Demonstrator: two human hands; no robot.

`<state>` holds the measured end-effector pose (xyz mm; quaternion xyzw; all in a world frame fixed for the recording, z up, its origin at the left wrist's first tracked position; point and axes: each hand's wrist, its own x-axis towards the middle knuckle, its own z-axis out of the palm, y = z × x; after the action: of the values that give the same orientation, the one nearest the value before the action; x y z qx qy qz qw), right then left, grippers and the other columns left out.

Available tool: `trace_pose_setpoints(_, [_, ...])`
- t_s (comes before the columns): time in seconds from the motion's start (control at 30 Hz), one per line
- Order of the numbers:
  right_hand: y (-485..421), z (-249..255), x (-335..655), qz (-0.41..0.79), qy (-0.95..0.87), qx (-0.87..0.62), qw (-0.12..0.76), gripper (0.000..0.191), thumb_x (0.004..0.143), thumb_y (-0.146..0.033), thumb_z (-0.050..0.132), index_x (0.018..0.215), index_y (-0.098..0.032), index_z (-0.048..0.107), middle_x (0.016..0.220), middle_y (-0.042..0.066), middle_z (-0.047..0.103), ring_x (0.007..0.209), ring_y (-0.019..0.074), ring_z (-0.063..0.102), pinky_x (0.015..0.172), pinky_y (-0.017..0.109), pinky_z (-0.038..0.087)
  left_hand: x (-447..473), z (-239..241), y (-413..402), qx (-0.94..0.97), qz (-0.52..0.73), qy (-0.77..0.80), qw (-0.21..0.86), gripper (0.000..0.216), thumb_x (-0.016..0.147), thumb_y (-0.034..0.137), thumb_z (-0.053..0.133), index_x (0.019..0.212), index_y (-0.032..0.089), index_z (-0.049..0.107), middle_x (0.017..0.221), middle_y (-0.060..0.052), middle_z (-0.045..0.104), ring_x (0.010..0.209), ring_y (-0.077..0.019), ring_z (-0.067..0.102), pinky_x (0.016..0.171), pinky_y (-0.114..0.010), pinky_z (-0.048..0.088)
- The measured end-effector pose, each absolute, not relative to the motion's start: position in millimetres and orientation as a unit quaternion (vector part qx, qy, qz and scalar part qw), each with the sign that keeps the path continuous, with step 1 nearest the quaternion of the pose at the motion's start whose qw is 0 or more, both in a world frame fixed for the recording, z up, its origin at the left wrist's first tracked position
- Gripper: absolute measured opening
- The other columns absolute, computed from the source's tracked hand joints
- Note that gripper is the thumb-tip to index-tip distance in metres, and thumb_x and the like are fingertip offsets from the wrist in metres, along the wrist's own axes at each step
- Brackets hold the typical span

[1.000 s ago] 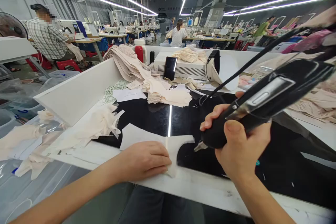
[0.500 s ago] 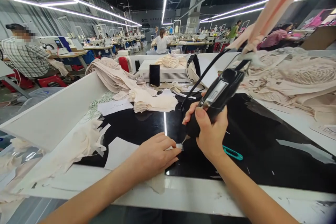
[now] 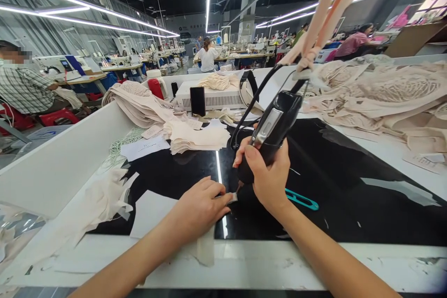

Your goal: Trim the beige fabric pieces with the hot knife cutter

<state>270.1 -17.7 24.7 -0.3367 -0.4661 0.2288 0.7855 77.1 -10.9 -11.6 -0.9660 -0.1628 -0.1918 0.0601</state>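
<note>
My right hand (image 3: 267,177) is wrapped around a black corded hand tool (image 3: 270,130), its metal tip pointing down at the glossy black table top (image 3: 349,195). My left hand (image 3: 200,207) lies with fingers together on a pale fabric piece (image 3: 153,207), pinning its right corner right beside the tool's tip. The fabric spreads left under my palm and a strip of it hangs over the white front edge (image 3: 251,263). The tool's cable (image 3: 254,98) loops up and back toward hanging pink straps (image 3: 324,14).
A teal thread snip (image 3: 302,200) lies just right of my right wrist. Stacked beige fabric (image 3: 195,137), a white machine (image 3: 213,95) with a phone leaning on it and a beige heap (image 3: 380,93) ring the table. Scraps (image 3: 101,195) lie left. Other people sit at distant sewing tables.
The view has shifted so the table sits further away and both hands lie more central. The tool came down from a near-level hold and its tip now meets the fabric corner by my left fingers.
</note>
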Motion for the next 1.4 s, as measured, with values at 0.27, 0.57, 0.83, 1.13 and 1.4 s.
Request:
trace_pose_setpoints(0.27, [-16.6,25.6,270.5,0.227,-0.469,-0.335,0.785,0.034,0.088,-0.038,0.087,0.099,-0.028,0.057,0.08,-0.008,0.07,0.055,0.0126,0.066,0.051,0.029,0.061,76.2,-13.0,-10.2,-0.966,-0.184,-0.172,0.06,0.024,0.114,0.028,0.061,0.132,0.016,0.072,0.113,-0.007,0.072,0.101,-0.0221,0.073,0.112,-0.049,0.059])
trace_pose_setpoints(0.57, [-16.1,29.3,271.8,0.219,-0.457,-0.337,0.793,0.036,0.088,-0.042,0.088,0.099,-0.028,0.056,0.081,-0.007,0.07,0.055,0.0127,0.065,0.051,0.029,0.06,76.8,-12.9,-10.1,-0.966,-0.183,-0.168,0.071,0.024,0.112,0.028,0.065,0.131,0.015,0.073,0.11,-0.007,0.071,0.097,-0.0236,0.07,0.105,-0.047,0.062])
trace_pose_setpoints(0.83, [-16.4,28.5,269.1,0.232,-0.46,-0.329,0.792,0.034,0.089,-0.038,0.088,0.099,-0.028,0.057,0.08,-0.007,0.071,0.055,0.0125,0.066,0.052,0.029,0.06,77.2,-8.4,-11.8,-0.966,-0.179,-0.173,0.074,0.023,0.111,0.027,0.066,0.131,0.016,0.073,0.11,-0.007,0.071,0.095,-0.0237,0.067,0.097,-0.042,0.061])
trace_pose_setpoints(1.13, [-18.5,29.8,267.8,0.22,-0.465,-0.345,0.785,0.03,0.09,-0.035,0.084,0.096,-0.027,0.055,0.078,-0.007,0.069,0.055,0.0118,0.065,0.051,0.027,0.061,76.0,-10.6,-13.0,-0.965,-0.171,-0.183,0.073,0.023,0.112,0.028,0.065,0.13,0.017,0.074,0.11,-0.007,0.071,0.095,-0.0241,0.065,0.093,-0.041,0.061])
trace_pose_setpoints(1.4, [-26.8,29.1,266.1,0.23,-0.461,-0.334,0.789,0.03,0.09,-0.034,0.084,0.098,-0.028,0.056,0.078,-0.007,0.07,0.054,0.0117,0.064,0.051,0.026,0.06,76.2,-9.5,-12.0,-0.966,-0.17,-0.182,0.063,0.025,0.113,0.029,0.064,0.134,0.018,0.073,0.112,-0.007,0.071,0.096,-0.0236,0.065,0.093,-0.039,0.061])
